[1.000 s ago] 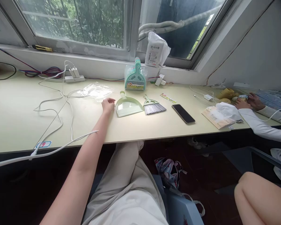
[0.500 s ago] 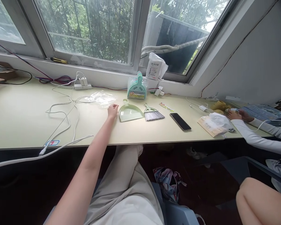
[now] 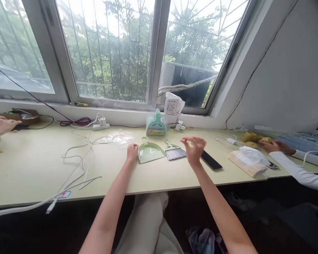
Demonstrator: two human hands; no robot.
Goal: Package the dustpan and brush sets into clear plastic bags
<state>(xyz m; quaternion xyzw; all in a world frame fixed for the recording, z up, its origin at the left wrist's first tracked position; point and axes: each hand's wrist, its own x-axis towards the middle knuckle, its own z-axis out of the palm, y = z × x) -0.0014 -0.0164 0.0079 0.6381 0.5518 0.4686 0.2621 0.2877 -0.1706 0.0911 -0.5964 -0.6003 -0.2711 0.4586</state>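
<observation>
My left hand rests on the pale table with its fingers curled, just left of a small green dustpan. A little green hand brush with grey bristles lies right of the dustpan. My right hand hovers above the table with fingers spread, blurred, between the brush and a black phone. It holds nothing. A packet of several green dustpan sets stands behind the dustpan by the window ledge.
White cables trail across the table's left half from a power strip. A clear plastic bag lies near the cables. A person's hand shows at far left; another person's sleeved arm and a tissue pack are at right.
The camera has tilted up, showing more window. My right hand has come into view above the table near the brush. My left hand has stayed beside the dustpan.
</observation>
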